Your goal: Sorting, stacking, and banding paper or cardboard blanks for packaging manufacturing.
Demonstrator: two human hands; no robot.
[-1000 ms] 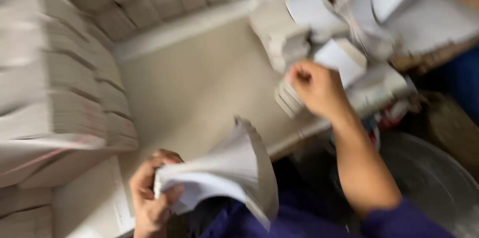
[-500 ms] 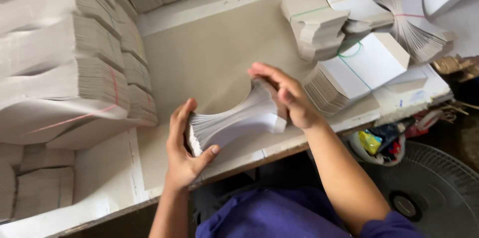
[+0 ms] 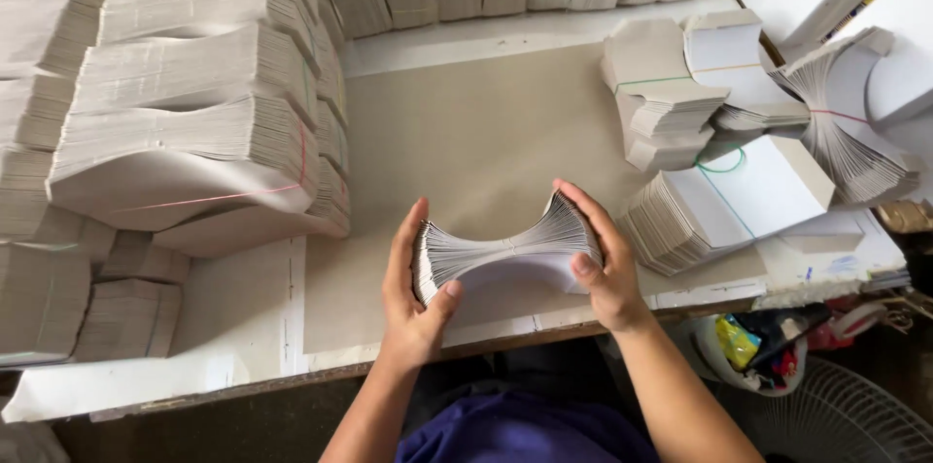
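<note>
1. At the near edge of the table (image 3: 243,317), over the brown board (image 3: 466,142), a person held one stack (image 3: 505,254) of white paper sheets between both hands; it sat low over the board, though whether its underside touched I could not tell.
2. The stack's long axis ran left to right across the body, rising a little toward the right; its middle was pinched thin and both ends fanned out.
3. The left hand (image 3: 413,293) was closed on the left end, fingers up the outer face and thumb hooked under the front corner; the right hand (image 3: 603,264) was closed on the right end, fingers arched over the top edge and thumb pressed on the white front face.
4. Neither hand was nearer than the other; each gripped its own end, so the stack lay directly between them.
5. To the right, near but apart from the right hand, lay a banded bundle (image 3: 729,205) with a green band; more bundles stood beyond it.
6. To the left rose tall piles (image 3: 185,123) of bound paper, well apart from the left hand.
</note>
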